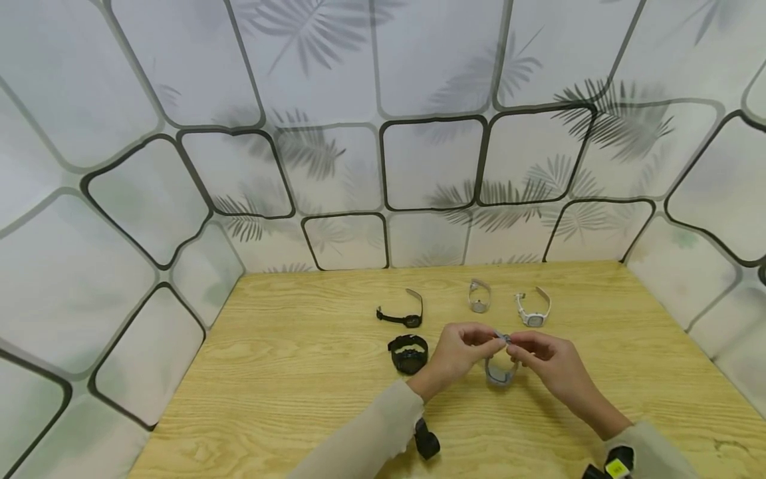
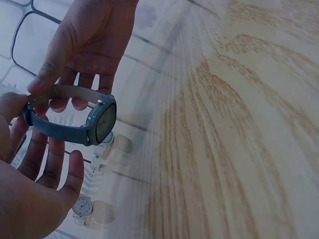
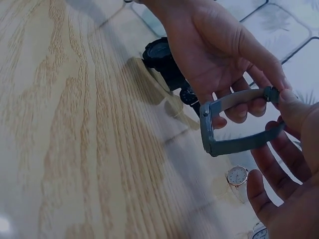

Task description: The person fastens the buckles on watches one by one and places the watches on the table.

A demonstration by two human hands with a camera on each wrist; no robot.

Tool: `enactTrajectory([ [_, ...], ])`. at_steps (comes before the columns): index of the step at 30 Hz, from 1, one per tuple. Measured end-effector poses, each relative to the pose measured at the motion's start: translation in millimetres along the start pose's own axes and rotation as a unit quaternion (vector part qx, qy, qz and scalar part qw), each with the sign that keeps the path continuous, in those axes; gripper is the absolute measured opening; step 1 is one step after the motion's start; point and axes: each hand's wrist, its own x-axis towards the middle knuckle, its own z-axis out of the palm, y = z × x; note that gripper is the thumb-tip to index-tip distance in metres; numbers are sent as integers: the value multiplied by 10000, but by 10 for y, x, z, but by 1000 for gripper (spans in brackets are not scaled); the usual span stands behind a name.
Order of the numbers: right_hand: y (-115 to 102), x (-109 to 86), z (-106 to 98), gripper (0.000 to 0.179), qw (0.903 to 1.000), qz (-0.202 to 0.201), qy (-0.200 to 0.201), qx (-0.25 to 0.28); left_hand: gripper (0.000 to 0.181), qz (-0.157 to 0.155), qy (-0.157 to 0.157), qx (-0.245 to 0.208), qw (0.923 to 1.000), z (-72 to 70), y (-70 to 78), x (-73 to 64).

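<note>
A blue-grey wristwatch [image 1: 499, 378] hangs between both hands over the wooden table, its strap curved into a loop and its squarish case at the bottom. My left hand [image 1: 459, 351] pinches one strap end between thumb and forefinger. From the other side, my right hand [image 1: 553, 364] pinches the strap where the two ends meet. In the left wrist view the case of the watch [image 2: 102, 122] faces toward the table, away from the fingers. A small strap loop [image 3: 271, 94] shows right at the fingertips in the right wrist view. Fingertips partly hide the buckle end.
Left of the hands lie a chunky black watch [image 1: 409, 356] and a thin black watch [image 1: 411, 320]. Farther back are a light-strapped watch [image 1: 479, 306] and a white watch [image 1: 534, 319]. Patterned panels [image 1: 431, 166] enclose the wooden table [image 1: 287, 372] behind and at both sides.
</note>
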Motion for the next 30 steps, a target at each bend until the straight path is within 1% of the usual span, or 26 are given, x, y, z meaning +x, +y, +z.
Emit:
enactTrajectory([
  [5, 22, -32, -6, 36, 9985, 84, -381, 371, 15, -165, 201, -159, 9995, -42, 21, -7],
  [10, 65, -47, 2, 34, 9951, -47, -526, 841, 14, -133, 163, -125, 9997, -106, 2, -8],
  [13, 46, -50, 30, 30, 9956, -139, -488, 782, 15, -96, 103, -130, 9998, -120, -19, -6],
  [16, 36, -54, 61, 28, 9971, -187, -438, 588, 15, -72, 85, -88, 9999, -113, -38, -4],
  [20, 70, -56, 81, 28, 9986, -156, -331, 380, 13, -115, 84, 103, 9998, -97, -47, -7],
  [25, 87, -39, 93, 26, 9991, -157, -237, 321, 11, -244, 29, 310, 9992, -73, -35, -26],
  [30, 68, -37, 105, 25, 9994, -168, -182, 243, 13, -216, -56, 301, 9993, -59, -29, -32],
])
